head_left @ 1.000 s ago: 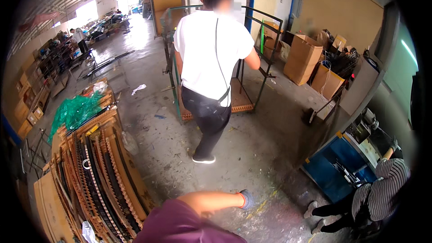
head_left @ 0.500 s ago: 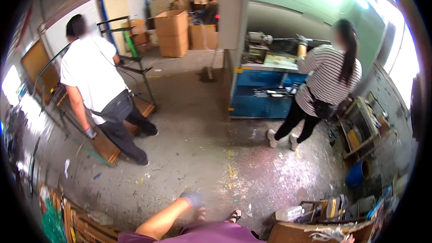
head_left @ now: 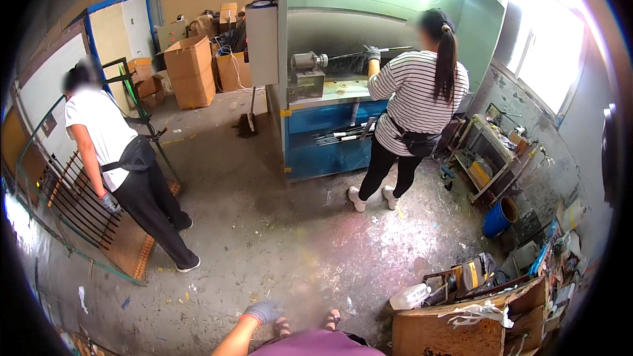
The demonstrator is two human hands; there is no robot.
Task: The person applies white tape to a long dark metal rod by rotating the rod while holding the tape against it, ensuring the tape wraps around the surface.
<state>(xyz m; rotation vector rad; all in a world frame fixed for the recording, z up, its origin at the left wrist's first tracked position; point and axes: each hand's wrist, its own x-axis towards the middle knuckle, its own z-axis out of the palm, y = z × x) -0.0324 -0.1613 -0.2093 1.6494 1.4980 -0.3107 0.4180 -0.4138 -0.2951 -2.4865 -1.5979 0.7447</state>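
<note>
Low in the head view, beside the purple shirt point(head_left: 320, 344), the wearer's left hand point(head_left: 262, 312) hangs forward in a grey knitted glove with a red cuff; no object shows in it, and at this size I cannot tell whether its fingers are spread or curled. The right hand is out of sight, so its grip cannot be told either. Nearest the left hand are the wearer's dark sandals point(head_left: 333, 320), just to its right; further right stands a worn wooden box point(head_left: 448, 333) with white strips point(head_left: 484, 314) draped over its edge, probably hung there to be within reach. At the machine bench, a co-worker in a striped top point(head_left: 417, 86) has a gloved hand at a slender rod point(head_left: 395, 49) that points toward the motor point(head_left: 306, 61), perhaps to keep it steady and in line. More rods point(head_left: 339, 136) lie on the blue shelf below, likely stored close for easy picking. At left, a co-worker in white point(head_left: 105, 132) stands against a railed cart point(head_left: 142, 260), whose side bars presumably keep its load from sliding off. That co-worker's far arm is hidden by the body, the striped-topped one's other hand is masked too, glare bleaches the window point(head_left: 544, 53), and the dark fisheye rim cuts off the cart's outer side.
</note>
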